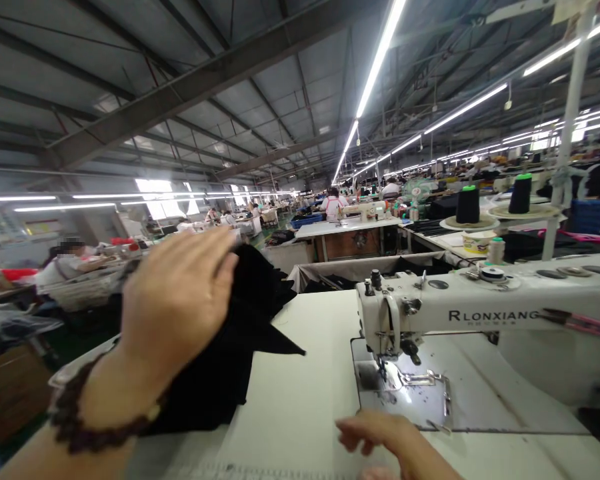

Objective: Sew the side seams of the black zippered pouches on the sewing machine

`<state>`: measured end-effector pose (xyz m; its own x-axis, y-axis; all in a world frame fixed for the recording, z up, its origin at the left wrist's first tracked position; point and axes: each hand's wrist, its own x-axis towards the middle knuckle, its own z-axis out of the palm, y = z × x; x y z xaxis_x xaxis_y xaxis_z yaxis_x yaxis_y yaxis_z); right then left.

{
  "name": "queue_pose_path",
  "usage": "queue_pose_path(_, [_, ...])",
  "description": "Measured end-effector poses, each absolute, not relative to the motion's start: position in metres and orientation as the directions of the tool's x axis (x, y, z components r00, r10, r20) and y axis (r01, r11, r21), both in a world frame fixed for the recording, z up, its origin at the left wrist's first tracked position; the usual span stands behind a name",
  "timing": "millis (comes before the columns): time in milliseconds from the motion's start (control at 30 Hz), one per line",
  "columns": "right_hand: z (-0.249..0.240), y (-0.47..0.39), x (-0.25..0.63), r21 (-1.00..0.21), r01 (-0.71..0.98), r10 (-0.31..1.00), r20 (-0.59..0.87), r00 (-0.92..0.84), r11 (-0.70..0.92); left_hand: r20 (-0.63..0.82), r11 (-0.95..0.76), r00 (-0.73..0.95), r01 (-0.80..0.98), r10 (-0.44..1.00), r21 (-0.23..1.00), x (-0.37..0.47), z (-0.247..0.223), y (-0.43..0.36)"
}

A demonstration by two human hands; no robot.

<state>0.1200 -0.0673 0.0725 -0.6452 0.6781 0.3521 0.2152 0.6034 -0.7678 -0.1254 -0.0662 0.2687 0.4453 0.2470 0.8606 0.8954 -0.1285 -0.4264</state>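
Note:
My left hand (177, 297), with a dark beaded bracelet (100, 413) on its wrist, is raised in front of a pile of black fabric pieces (215, 373). Motion blurs its fingers, which look stretched out, and it hides part of the pile. One pointed corner of the cloth sticks out to the right over the pale tabletop (300, 400). Low in the view, my right hand (380, 433) hovers by the front edge of the sewing machine's plate, its fingers loosely bent and holding nothing. The white sewing machine (445, 307) has no fabric under its needle.
Pink-handled snips (580, 321) rest on the machine arm. Black thread cones (468, 205) stand behind it, beside a metal post (570, 133). Beyond the table is a cloth-lined bin (310, 275) with dark pieces. Other people work at distant tables. A ruler strip (260, 472) lines the front edge.

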Motion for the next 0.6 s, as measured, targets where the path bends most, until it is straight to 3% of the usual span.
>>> queue_pose_path(67, [0.093, -0.071, 0.105, -0.923, -0.015, 0.654, 0.284, -0.701, 0.385, 0.702, -0.285, 0.654, 0.755, 0.280, -0.590, -0.086, 0.240, -0.093])
queue_pose_path(133, [0.107, -0.077, 0.096, -0.930, -0.083, 0.650, 0.312, -0.693, 0.358, 0.598, -0.456, 0.749, 0.654, 0.284, -0.603, -0.060, 0.209, -0.112])
queue_pose_path(167, [0.111, -0.080, 0.095, -0.928, -0.084, 0.656, 0.318, -0.685, 0.362, 0.652, -0.497, 0.725, 0.660, 0.223, -0.564, -0.052, 0.196, -0.118])
queue_pose_path(300, [0.108, -0.087, 0.110, -0.866, 0.114, 0.763, 0.358, -0.538, 0.487, 0.670, -0.562, 0.678, 0.695, 0.303, -0.449, -0.047, 0.175, -0.128])
queue_pose_path(400, [0.104, -0.093, 0.128, -0.680, 0.370, 0.773, 0.526, -0.355, 0.633, 0.609, -0.625, 0.687, 0.688, 0.396, -0.368, -0.051, 0.181, -0.125])
queue_pose_path(467, [0.108, -0.098, 0.133, -0.603, 0.433, 0.741, 0.572, -0.350, 0.670, 0.553, -0.677, 0.719, 0.655, 0.421, -0.336, -0.050, 0.184, -0.120])
queue_pose_path(533, [0.115, -0.104, 0.134, -0.624, 0.422, 0.753, 0.518, -0.406, 0.658, 0.522, -0.710, 0.741, 0.629, 0.423, -0.317, -0.047, 0.184, -0.115])
queue_pose_path(600, [0.126, -0.108, 0.130, -0.722, 0.376, 0.792, 0.394, -0.467, 0.581, 0.510, -0.730, 0.749, 0.614, 0.422, -0.299, -0.042, 0.183, -0.112])
